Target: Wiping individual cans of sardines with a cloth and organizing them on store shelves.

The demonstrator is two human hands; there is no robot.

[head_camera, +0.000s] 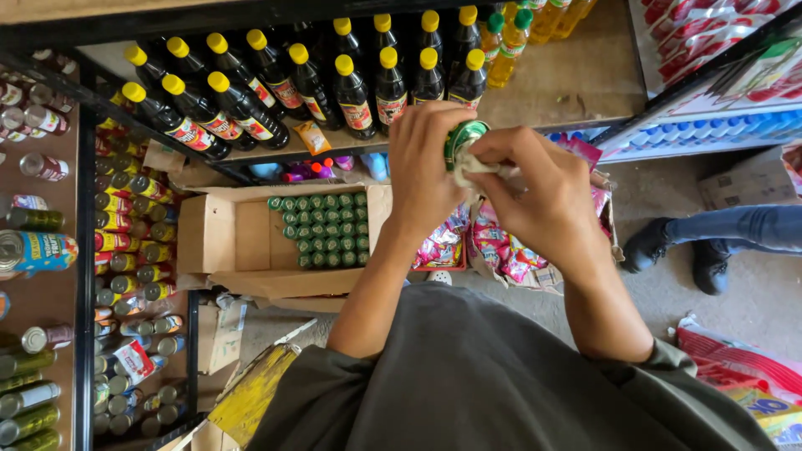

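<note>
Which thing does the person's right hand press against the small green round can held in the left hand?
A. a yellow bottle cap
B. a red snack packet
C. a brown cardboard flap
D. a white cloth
D: the right hand presses a crumpled white cloth against the small green round can that the left hand grips.

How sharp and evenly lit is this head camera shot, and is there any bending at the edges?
Head view: soft, even light, no hard shadows; small glints on the dark bottles. The left hand, right hand and green can look fairly sharp. Wide-lens distortion bends the shelf rail and stretches the tins at the left edge.
</note>
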